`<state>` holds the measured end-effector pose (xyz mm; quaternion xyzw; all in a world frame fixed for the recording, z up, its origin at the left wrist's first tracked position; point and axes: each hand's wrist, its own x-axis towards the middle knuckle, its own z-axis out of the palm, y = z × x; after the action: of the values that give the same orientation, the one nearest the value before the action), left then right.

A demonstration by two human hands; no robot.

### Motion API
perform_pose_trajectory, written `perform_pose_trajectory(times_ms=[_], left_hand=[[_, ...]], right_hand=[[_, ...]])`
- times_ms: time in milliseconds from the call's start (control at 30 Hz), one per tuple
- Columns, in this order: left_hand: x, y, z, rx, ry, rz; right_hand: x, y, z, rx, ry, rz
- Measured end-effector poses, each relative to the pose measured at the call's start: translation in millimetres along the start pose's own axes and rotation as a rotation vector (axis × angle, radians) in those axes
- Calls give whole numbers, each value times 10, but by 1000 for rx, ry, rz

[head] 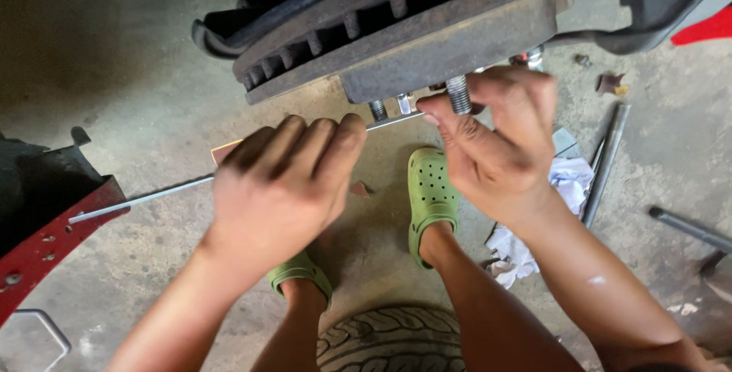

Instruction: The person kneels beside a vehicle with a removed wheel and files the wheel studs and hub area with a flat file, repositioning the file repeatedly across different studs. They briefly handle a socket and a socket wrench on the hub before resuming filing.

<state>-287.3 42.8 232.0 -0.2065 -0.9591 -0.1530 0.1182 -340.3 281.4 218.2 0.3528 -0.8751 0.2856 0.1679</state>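
A rusty brake disc and wheel hub (427,44) fills the top of the view, with threaded studs (459,94) sticking out toward me. My left hand (282,185) is closed around a long thin metal rod (141,200) that runs from the lower left up to the hub. My right hand (496,143) is at the hub's lower edge, thumb and fingers pinched at one threaded stud. The rod's far end (393,121) shows between my two hands, just under the studs.
My feet wear green clogs (431,193) on the concrete floor. A tyre (393,341) lies at the bottom. A red metal part (46,246) is at the left. Crumpled white rags (534,219) and metal bars (606,162) lie at the right.
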Motion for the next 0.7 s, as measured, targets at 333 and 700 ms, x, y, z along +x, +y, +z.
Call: perform_pose_trajectory(times_ms=[333,700], left_hand=[[42,-28,12,96,87,48],[170,-26,-45,147,127,100]], right_hand=[[-41,16,74,-27,-10,15],[-143,62,135,-57,31,-7]])
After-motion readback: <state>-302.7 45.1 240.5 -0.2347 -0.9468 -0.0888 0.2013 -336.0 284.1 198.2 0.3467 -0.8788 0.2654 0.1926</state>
